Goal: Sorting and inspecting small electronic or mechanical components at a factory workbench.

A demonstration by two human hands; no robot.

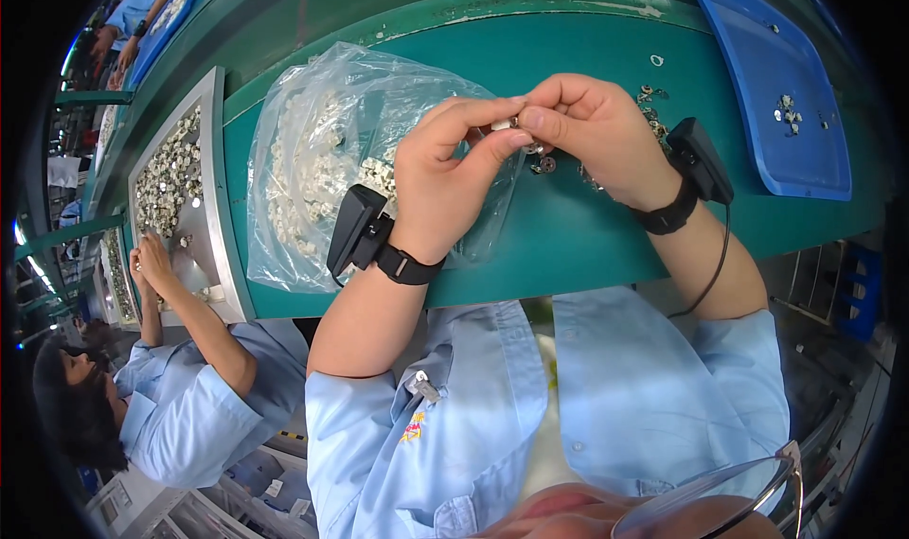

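Note:
Over the green work table my hands meet fingertip to fingertip. My left hand [440, 175] is closed, its thumb and fingers pinching a small white part [502, 124]. Thumb and forefinger of my right hand [606, 141] press together at the part's other end, around a small metal piece [514, 121]. Whether the two pieces are joined cannot be made out, as fingertips cover much of them. Left of and partly behind my left hand lies a clear plastic bag [284, 184] holding many small white parts [322, 175]. Loose metal pieces [543, 164] lie under and behind my hands.
A blue tray [757, 75] with a few small metal parts stands at the right. One pale ring [656, 60] lies near the table's back. At the left, a co-worker [189, 388] handles parts at a metal-rimmed tray [213, 151] heaped with white pieces.

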